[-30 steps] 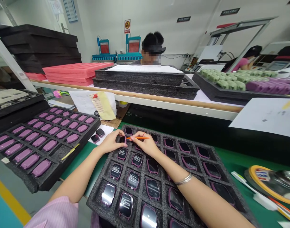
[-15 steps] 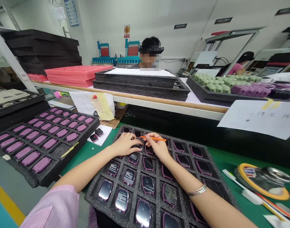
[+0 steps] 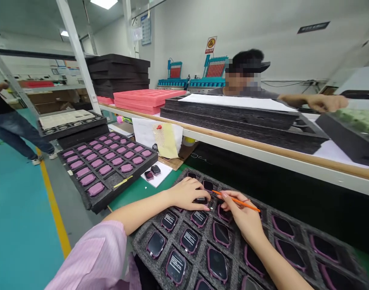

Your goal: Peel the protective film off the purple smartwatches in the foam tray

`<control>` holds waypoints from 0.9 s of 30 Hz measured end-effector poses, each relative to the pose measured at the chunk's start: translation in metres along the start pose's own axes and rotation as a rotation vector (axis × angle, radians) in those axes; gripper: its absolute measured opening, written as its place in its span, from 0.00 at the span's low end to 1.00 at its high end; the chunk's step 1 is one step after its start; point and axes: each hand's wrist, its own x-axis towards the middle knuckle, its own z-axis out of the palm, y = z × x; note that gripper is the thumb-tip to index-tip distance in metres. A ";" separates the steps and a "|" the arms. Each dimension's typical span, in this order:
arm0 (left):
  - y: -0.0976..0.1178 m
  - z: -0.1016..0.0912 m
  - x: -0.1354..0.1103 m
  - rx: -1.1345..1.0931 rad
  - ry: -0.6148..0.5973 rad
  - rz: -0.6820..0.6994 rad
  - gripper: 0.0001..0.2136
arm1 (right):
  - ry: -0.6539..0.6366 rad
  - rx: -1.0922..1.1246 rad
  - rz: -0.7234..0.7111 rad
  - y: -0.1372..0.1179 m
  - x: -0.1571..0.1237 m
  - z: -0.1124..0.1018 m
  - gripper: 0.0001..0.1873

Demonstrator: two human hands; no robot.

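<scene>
A black foam tray lies before me, its pockets holding purple-framed smartwatches with dark screens; some show lines of white text. Toward the tray's far left, my left hand rests palm down, its thumb and fingers curled around a lit smartwatch that they partly hide. Just to the right, my right hand pinches a thin orange stick like a pen. The stick's pointed end reaches left, close to my left fingers and a dark-screened smartwatch. Whether the tip touches anything, I cannot tell.
Left of me lies another foam tray of purple watch cases. Two loose watches rest on white paper. A shelf edge crosses ahead, carrying black and pink foam trays. Behind it, a co-worker's hand reaches over a tray at right.
My view has turned left, so the scene sits further right. Both hands stay at the same part of the tray, stick still held. The co-worker's arm now stretches out to the right.
</scene>
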 end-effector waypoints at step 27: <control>-0.003 0.000 -0.008 -0.386 0.117 -0.225 0.20 | -0.164 -0.041 0.069 0.002 0.000 0.006 0.12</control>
